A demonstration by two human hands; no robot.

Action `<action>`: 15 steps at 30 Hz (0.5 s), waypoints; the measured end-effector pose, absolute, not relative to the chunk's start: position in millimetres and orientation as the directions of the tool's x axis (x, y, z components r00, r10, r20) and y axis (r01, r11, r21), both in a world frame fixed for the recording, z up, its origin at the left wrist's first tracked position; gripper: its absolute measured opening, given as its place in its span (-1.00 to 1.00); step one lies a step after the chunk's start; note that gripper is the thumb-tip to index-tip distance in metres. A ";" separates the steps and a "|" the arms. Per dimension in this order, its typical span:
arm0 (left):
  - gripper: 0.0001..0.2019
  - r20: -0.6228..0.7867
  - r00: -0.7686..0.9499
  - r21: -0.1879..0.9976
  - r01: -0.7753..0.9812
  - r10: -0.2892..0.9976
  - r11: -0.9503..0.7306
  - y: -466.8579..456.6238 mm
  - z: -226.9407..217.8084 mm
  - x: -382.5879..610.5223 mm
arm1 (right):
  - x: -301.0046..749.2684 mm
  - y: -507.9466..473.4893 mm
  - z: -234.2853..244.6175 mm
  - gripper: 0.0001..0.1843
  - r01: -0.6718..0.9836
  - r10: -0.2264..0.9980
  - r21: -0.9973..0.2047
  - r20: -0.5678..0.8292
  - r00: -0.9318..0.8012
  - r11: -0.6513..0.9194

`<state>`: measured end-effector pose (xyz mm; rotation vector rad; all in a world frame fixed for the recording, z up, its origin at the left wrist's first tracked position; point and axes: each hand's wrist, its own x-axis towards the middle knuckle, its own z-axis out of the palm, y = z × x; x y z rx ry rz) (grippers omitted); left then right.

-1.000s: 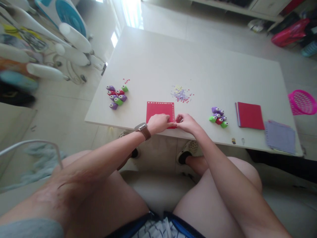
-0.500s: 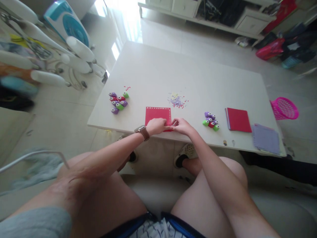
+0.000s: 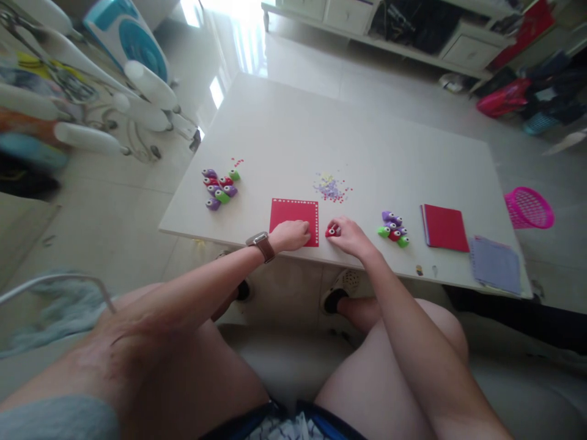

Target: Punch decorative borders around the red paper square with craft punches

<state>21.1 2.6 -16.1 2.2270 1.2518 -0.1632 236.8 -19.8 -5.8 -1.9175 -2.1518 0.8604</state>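
Note:
A red paper square (image 3: 293, 217) with punched holes along its top and right edges lies at the near edge of the white table (image 3: 348, 134). My left hand (image 3: 290, 236), a watch on its wrist, rests with curled fingers on the sheet's lower right corner. My right hand (image 3: 349, 235) is just right of the sheet, closed on a small red punch (image 3: 332, 231). A heap of punched confetti (image 3: 331, 186) lies behind the sheet.
Small coloured punches sit in a cluster at the left (image 3: 219, 186) and another at the right (image 3: 393, 227). A red paper stack (image 3: 444, 225) and purple sheets (image 3: 496, 264) lie at the right end. A pink basket (image 3: 529, 208) stands on the floor; a fan (image 3: 126, 36) at far left.
My right hand has drawn the red punch off the sheet's right edge and now holds it beside the paper. The left hand stays on the sheet. The camera view shifted slightly.

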 end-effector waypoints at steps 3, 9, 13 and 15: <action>-0.72 -0.377 0.555 0.420 0.816 0.742 -0.397 2.6 -15.1 20.5 | 238.0 -18.8 -3.4 -0.83 0.883 0.953 -0.469 -0.252 -0.169 0.032; -0.78 -0.375 0.555 0.455 0.808 0.742 -0.374 2.0 -14.2 18.7 | 257.8 -19.1 5.2 -0.80 0.938 0.950 -0.346 -0.299 -0.085 -0.025; -0.79 -0.371 0.549 0.459 0.810 0.749 -0.366 1.1 -14.0 18.8 | 259.3 -20.2 -1.7 -0.86 0.933 0.954 -0.357 -0.258 -0.153 0.053; -0.78 -0.369 0.546 0.457 0.811 0.752 -0.365 0.7 -14.5 19.2 | 254.2 -19.4 -7.0 -0.89 0.913 0.958 -0.396 -0.207 -0.198 0.103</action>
